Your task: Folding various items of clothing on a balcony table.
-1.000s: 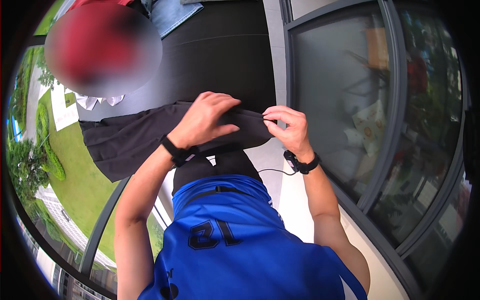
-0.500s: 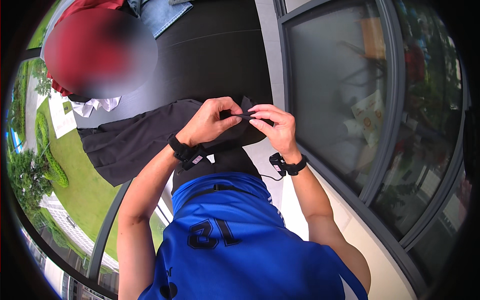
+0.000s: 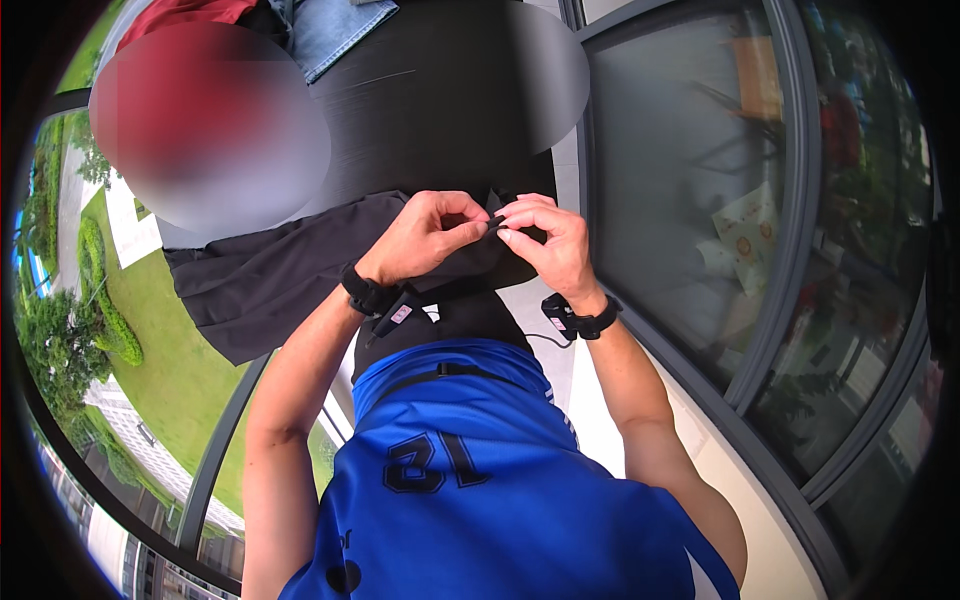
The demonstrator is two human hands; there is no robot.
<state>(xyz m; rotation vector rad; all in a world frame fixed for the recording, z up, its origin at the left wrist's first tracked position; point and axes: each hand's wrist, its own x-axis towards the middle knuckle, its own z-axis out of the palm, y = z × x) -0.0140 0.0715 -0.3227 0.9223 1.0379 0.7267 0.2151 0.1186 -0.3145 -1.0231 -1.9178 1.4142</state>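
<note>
A black cloth garment point(image 3: 290, 265) lies in folds along the near edge of the black table point(image 3: 430, 120); I cannot tell its exact kind. My left hand point(image 3: 428, 238) reaches over its right part, thumb and index finger pinched on a narrow black edge of the cloth point(image 3: 493, 224). Close beside it, my right hand point(image 3: 555, 248) pinches the same narrow edge, fingertips almost meeting those of the left. The fingers partly hide the bit of cloth between them. Both wrists wear black straps with small boxes.
Light blue denim point(image 3: 345, 35) and red cloth point(image 3: 190, 12) lie at the table's far left. A large blurred patch covers much of that side. Dark-framed glass panels point(image 3: 680, 180) stand close on the right. Lawn and shrubs show through glass at left.
My right fingers have curled in more, and the black edge that stretched between both hands is now bunched at the fingertips. The whole view has shifted slightly.
</note>
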